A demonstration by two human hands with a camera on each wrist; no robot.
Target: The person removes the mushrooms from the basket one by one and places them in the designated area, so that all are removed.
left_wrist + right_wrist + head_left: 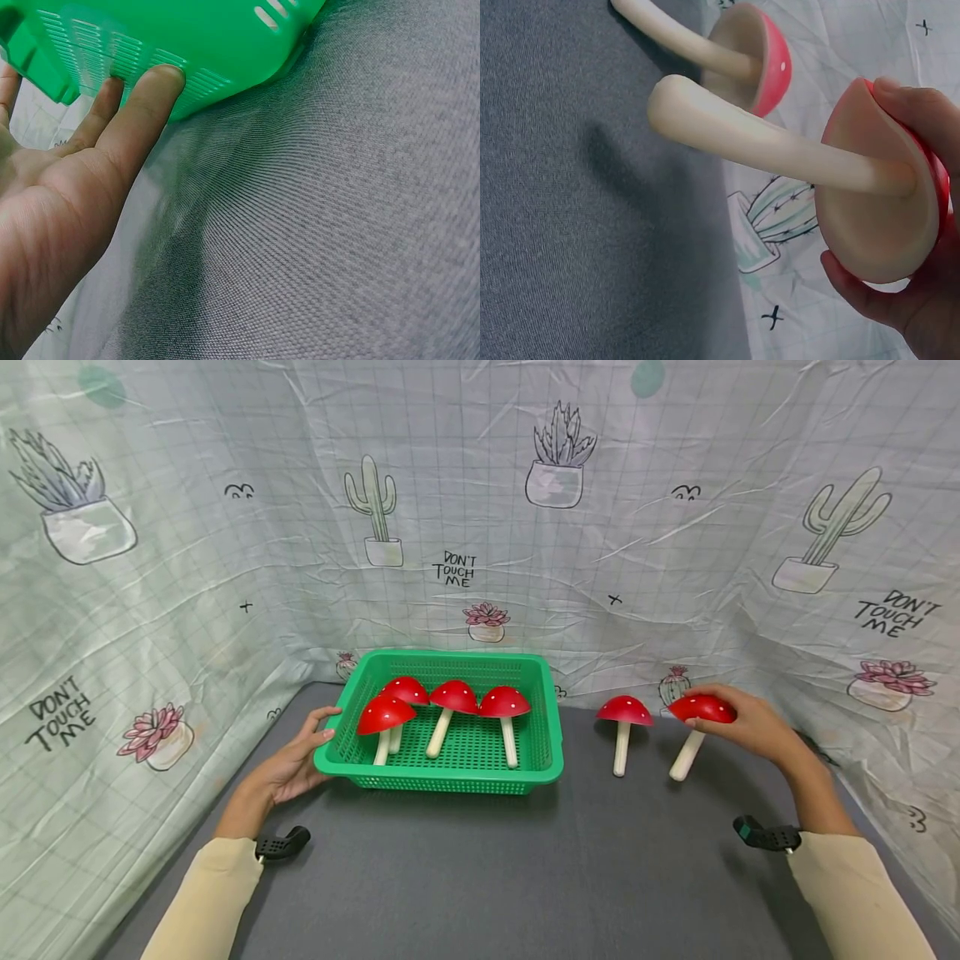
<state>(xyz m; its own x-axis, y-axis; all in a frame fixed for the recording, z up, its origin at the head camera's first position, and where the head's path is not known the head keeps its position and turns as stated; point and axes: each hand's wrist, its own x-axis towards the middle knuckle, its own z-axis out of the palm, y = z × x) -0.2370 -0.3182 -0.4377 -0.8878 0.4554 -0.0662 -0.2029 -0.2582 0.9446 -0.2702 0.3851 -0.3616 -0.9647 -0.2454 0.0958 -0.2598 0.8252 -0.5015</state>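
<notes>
We judged this a picking-up step: our right hand [750, 722] gripped one mushroom [840, 165] by its cap, just right of a second mushroom [625, 712], while our left hand [297, 767] touched the basket [442, 774] with fingers apart. Moving leftward seemed to call for clearing that neighbour and the basket's right rim, with room over the table [465, 877] in front

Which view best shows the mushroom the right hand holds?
Right wrist: the mushroom is close, stem and cap's underside visible. Head shows it smaller, cap partly covered by the hand; left wrist omits it.
</notes>
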